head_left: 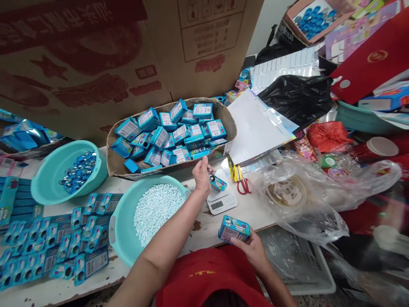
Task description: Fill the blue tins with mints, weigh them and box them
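Observation:
My left hand is closed above the kitchen scale, its fingers pinched together; what they hold, if anything, I cannot make out. Just beside those fingers a small blue candy box with a dark round opening sits on the white digital scale. In front of my body my right hand grips another blue candy box, tilted with its printed faces showing. To the left of the scale stands a turquoise basin filled with pale blue candies.
Behind the scale, a cut-down carton holds many blue boxes. Blue caps fill a second basin. Rows of open boxes cover the table's left. Red scissors and a plastic bag lie to the right.

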